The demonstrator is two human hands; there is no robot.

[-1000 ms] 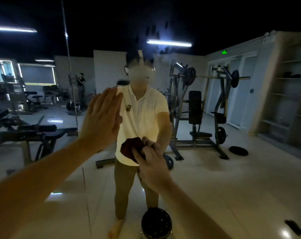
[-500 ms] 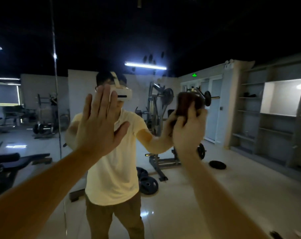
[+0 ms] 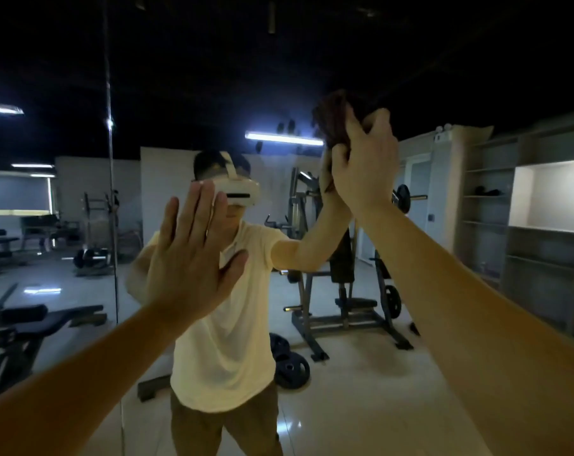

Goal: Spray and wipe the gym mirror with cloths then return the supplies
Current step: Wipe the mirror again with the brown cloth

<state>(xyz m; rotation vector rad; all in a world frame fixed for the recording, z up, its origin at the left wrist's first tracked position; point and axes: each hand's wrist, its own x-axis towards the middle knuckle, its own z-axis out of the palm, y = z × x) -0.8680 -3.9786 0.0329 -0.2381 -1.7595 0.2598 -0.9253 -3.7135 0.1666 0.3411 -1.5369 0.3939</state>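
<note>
Two hands, head view: both are raised toward the mirror [image 3: 361, 390], well apart from each other.
Left hand [image 3: 193, 255]: flat, fingers straight and close together, palm toward the glass. It appears to rest on the glass, though contact cannot be confirmed.
Right hand [image 3: 364, 162]: held higher than the left, fingers curled around the cloth [image 3: 331, 120].
Cloth: dark reddish-brown, bunched into a wad. It sticks out above the fingertips and sits against the mirror where the reflected hand meets it.
Mirror: large wall panels with a vertical seam [image 3: 109, 192] left of the hands, reflecting the gym floor and machines.
Cloth, handling (judged): light, soft and limp. It takes whatever shape the grip gives it and has no stiffness of its own.
Cloth, hold (judged): gathered in the palm with the fingers wrapped over the wad, so the palm backs the rubbing face and loose ends do not trail.
Mirror, handling (judged): rigid, smooth and breakable, and slick where wet. It calls for firm, even pressure rather than a hard push.
Step (judged): wiping the upper part of the glass.
</note>
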